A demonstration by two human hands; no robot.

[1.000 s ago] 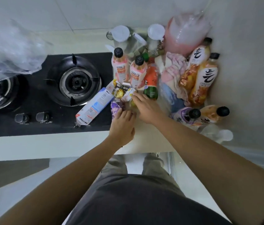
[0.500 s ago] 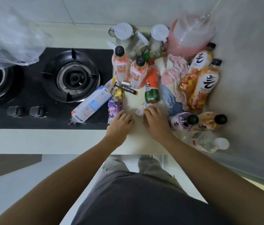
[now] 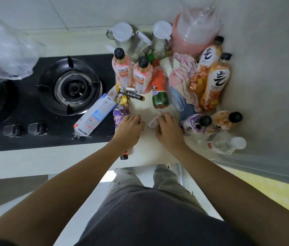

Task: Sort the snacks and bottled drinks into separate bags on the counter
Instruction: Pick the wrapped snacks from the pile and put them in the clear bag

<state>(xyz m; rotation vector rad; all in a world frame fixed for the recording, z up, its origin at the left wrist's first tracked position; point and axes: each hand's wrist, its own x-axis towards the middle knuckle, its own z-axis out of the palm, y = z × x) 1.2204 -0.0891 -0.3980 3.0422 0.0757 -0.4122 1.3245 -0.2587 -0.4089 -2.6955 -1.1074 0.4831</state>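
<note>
Sorting barely begun: plastic drink bottles (image 3: 215, 88) unbagged mid-frame; small white snack packet (image 3: 154, 121) clamped by right hand (image 3: 169, 129); left hand (image 3: 128, 128) grip unclear.

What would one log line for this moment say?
left hand: on purple packet | right hand: on small white packet | bottles: unsorted | bag: over stove

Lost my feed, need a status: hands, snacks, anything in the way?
Left hand on purple snack pack. Right hand on small white packet, grip unclear. Bottles crowd the counter; nothing bagged.
</note>
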